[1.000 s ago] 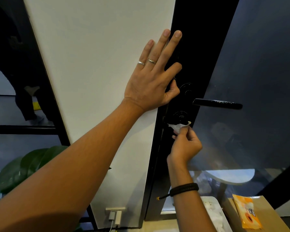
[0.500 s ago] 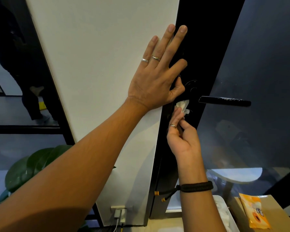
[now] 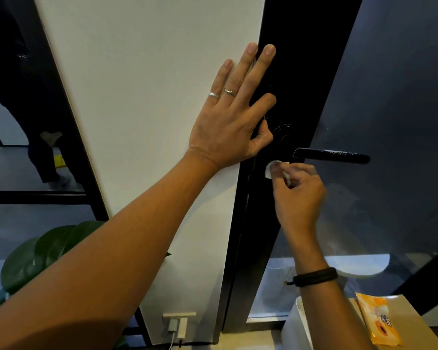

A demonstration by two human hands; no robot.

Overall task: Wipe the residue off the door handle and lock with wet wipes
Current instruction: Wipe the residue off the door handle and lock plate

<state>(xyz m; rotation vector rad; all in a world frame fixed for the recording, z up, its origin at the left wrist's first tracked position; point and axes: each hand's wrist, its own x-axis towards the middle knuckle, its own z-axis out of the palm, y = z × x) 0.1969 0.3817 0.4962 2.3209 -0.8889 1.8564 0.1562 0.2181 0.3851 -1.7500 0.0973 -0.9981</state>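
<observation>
- Left hand (image 3: 228,122) lay flat against the surface, fingers (image 3: 248,69) straight and spread, grasping nothing. The palm rested on the white wall panel (image 3: 149,97); the index and middle fingertips reached over onto the black door frame (image 3: 288,72).
- Two rings (image 3: 221,93) sat on the left hand's ring and little fingers.
- Left thumb lay just beside the round escutcheon of the lock (image 3: 283,135), above the handle.
- Right hand (image 3: 299,195) was raised from below, its fingers curled and pinching a white wet wipe (image 3: 272,168). The hand appeared slightly blurred.
- Wet wipe was pressed against the black lock plate, just beneath the root of the door handle (image 3: 331,155) and to the left of the lever.
- Door handle was a black lever, horizontal, extending to the right of the lock plate. Pale smears of residue showed along its top face.
- Black braided bracelet (image 3: 314,276) circled the right wrist.
- Orange wet-wipe packet (image 3: 376,322) lay on a brown counter (image 3: 410,324) at lower right, well apart from the lock.
- White container (image 3: 292,324) stood just left of that counter, partly hidden by the right forearm.
- Wall socket with a plugged-in charger (image 3: 178,324) sat low on the white panel.
- Green leaves of a plant (image 3: 36,258) showed at lower left.
- Legs of another person (image 3: 36,109) stood at upper left.
</observation>
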